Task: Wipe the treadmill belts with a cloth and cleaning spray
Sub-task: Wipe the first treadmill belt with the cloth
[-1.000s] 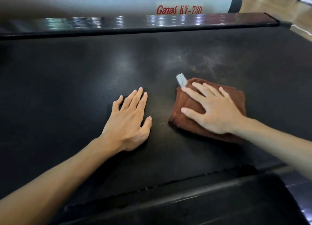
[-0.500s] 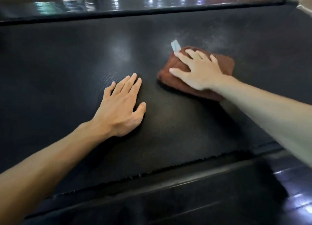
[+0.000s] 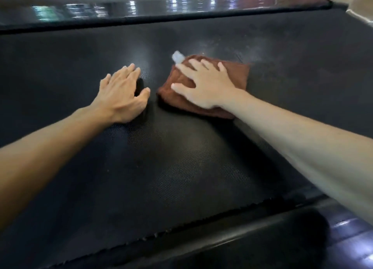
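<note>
Cloth [image 3: 234,75], brown and folded into a thick pad, lies flat on the black treadmill belt [image 3: 181,167], a pale tag [image 3: 177,57] poking from its far corner. It looks soft, light and limp, likely to bunch if pinched, so a flat palm over its middle suits it best. The right hand [image 3: 205,87] does just that, fingers spread wide on top. The left hand [image 3: 123,93] rests open on the bare belt just beside it. Compared with 0.5 s ago, cloth and right hand sit nearer the person and closer to the left hand.
</note>
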`<move>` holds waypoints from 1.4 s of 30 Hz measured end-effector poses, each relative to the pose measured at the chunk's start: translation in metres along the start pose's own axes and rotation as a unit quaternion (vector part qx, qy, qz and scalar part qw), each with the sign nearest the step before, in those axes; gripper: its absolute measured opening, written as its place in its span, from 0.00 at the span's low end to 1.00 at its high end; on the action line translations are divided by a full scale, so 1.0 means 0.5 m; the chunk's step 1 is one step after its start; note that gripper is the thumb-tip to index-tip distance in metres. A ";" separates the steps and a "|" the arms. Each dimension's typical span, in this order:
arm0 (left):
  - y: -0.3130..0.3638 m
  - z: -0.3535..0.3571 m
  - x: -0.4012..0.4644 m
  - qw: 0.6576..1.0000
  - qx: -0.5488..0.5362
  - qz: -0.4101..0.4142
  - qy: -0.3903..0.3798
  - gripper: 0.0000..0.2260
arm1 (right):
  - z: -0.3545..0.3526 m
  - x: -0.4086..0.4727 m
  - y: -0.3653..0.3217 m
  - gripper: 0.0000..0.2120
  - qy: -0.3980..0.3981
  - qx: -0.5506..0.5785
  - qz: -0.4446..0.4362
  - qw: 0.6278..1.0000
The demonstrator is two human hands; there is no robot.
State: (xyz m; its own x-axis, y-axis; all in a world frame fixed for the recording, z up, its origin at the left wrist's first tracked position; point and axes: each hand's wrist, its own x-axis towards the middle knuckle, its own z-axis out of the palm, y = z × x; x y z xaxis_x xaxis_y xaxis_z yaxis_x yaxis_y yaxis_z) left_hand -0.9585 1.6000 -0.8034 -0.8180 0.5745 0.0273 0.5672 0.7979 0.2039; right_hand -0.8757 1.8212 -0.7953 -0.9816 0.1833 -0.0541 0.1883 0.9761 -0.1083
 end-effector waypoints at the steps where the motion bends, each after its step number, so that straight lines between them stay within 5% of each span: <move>1: -0.005 0.000 0.016 1.000 0.006 -0.002 -0.006 0.40 | 0.007 -0.023 -0.009 0.35 0.003 0.003 -0.034 0.999; 3: -0.015 0.003 0.038 1.000 0.016 -0.004 -0.014 0.40 | 0.021 -0.060 0.006 0.36 0.016 0.004 -0.044 0.999; 8: -0.021 0.024 0.050 1.000 0.008 -0.024 0.006 0.39 | -0.002 0.066 0.045 0.39 0.012 0.003 0.109 0.994; 14: -0.022 0.033 0.054 0.998 0.025 -0.055 0.032 0.36 | 0.010 -0.007 0.025 0.37 0.002 0.005 -0.046 0.999; 19: -0.019 0.031 0.052 0.998 0.033 -0.053 0.031 0.36 | -0.011 0.103 0.083 0.39 0.006 -0.007 0.121 0.993; 25: -0.015 0.026 0.047 0.997 0.037 -0.056 0.023 0.36 | 0.012 0.039 0.034 0.39 0.023 0.008 -0.029 0.999; 30: -0.015 0.023 0.046 0.997 0.039 -0.058 0.024 0.36 | -0.011 0.161 0.074 0.41 0.032 0.014 0.172 0.985; 36: -0.012 0.020 0.047 0.997 0.042 -0.059 0.014 0.37 | 0.002 0.112 0.035 0.37 0.020 0.014 -0.042 0.999; 40: -0.012 0.021 0.046 0.997 0.042 -0.057 0.013 0.37 | -0.002 0.153 0.081 0.40 0.054 0.017 0.177 0.983; 42: -0.012 0.021 0.047 0.997 0.041 -0.056 0.017 0.37 | -0.020 0.231 0.061 0.40 0.035 0.020 0.191 0.981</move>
State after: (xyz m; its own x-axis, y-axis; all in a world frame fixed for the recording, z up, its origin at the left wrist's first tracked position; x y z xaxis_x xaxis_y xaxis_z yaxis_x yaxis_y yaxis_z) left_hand -0.9803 1.6106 -0.8142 -0.8790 0.4749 0.0430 0.4762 0.8700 0.1277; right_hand -0.9838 1.8733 -0.7951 -0.8393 0.5428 -0.0310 0.5417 0.8300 -0.1329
